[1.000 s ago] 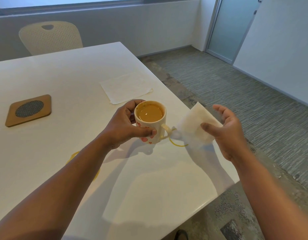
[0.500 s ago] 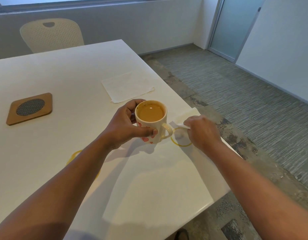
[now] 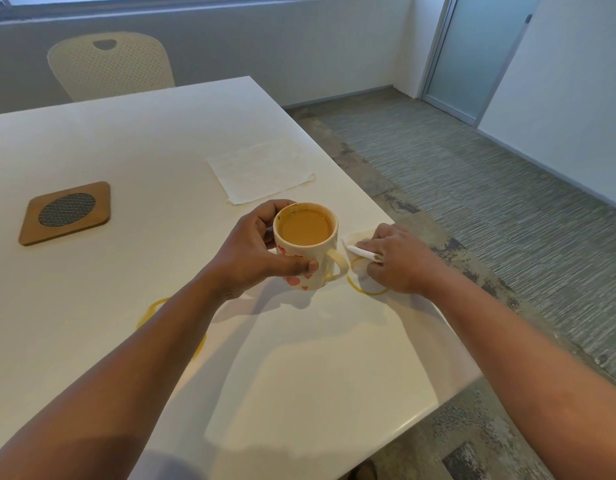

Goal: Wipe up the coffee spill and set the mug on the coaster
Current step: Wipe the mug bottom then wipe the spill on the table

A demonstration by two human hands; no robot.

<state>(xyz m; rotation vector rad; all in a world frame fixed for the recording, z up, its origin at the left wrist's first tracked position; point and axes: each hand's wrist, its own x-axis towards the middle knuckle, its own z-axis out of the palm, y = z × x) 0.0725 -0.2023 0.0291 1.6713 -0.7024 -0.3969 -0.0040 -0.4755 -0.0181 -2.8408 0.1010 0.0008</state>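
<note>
My left hand [image 3: 254, 254] grips a cream mug [image 3: 306, 247] with red hearts, full of milky coffee, held just above the white table [image 3: 126, 150]. To the right of the mug my right hand [image 3: 396, 261] presses a white napkin [image 3: 360, 251] down on a yellow-brown coffee ring [image 3: 367, 289] near the table's right edge. A fold of the napkin sticks out between my fingers. A second coffee ring [image 3: 154, 311] shows partly under my left forearm. The wooden coaster [image 3: 66, 213] with a dark mesh centre lies at the far left.
Another flat white napkin [image 3: 261, 171] lies beyond the mug. A cream chair [image 3: 111, 65] stands behind the table's far edge. The table's right edge and near corner drop to grey carpet [image 3: 472, 202]. A glass door [image 3: 472, 53] is at the back right.
My right hand came down from the air with the napkin and now presses it onto the coffee ring beside the mug. The left hand and mug have stayed still.
</note>
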